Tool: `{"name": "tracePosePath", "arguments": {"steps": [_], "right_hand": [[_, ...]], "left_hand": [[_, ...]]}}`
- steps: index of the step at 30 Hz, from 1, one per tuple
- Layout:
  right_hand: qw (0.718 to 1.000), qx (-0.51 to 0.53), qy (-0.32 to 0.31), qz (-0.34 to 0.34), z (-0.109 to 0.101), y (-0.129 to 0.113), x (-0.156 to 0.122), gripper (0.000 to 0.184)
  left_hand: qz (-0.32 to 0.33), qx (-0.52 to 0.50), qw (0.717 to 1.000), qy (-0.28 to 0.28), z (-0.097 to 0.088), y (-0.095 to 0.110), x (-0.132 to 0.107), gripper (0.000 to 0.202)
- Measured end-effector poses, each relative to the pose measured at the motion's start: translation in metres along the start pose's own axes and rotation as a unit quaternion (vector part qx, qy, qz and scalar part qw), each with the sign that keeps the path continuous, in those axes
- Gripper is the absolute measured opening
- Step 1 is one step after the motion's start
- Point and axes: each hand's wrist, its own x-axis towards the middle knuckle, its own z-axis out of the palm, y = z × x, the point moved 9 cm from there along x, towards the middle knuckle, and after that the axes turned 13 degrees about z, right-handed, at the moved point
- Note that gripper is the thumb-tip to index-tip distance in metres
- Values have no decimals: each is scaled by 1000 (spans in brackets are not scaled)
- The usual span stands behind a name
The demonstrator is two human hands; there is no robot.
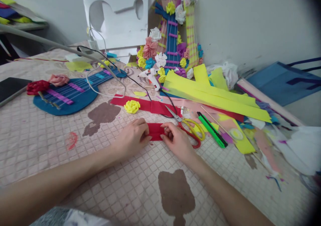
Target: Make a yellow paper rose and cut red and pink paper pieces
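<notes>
Between my two hands a short red crepe paper strip (155,131) is held flat, close above or on the table. My left hand (134,135) pinches its left end, thumb below and fingers curled over. The right end is pinched between the thumb and fingers of my right hand (177,139). Just past my right hand lie scissors (192,129) with red and yellow handles, blades partly apart. Behind my hands a longer red paper strip (157,107) lies across the table, with a yellow paper flower (132,106) on its left part.
A blue paper guitar (67,102) with flowers lies left. A white glue gun (151,77) stands behind. Yellow paper strips (213,95), a green cutter knife (212,129) and scraps spread rightward. More decorated guitars (172,35) lean at the wall. A cable (105,59) crosses the back.
</notes>
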Motion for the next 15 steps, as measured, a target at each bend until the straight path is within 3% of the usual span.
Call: {"name": "tracePosePath", "arguments": {"steps": [10,15], "right_hand": [[1000,-13,12,-9,0,1,-1,33],[999,-12,24,-20,-2,-1,-3,31]], "left_hand": [[-13,8,999,33,-5,-3,-3,23],[-4,4,1000,20,-3,-3,-2,19]]}}
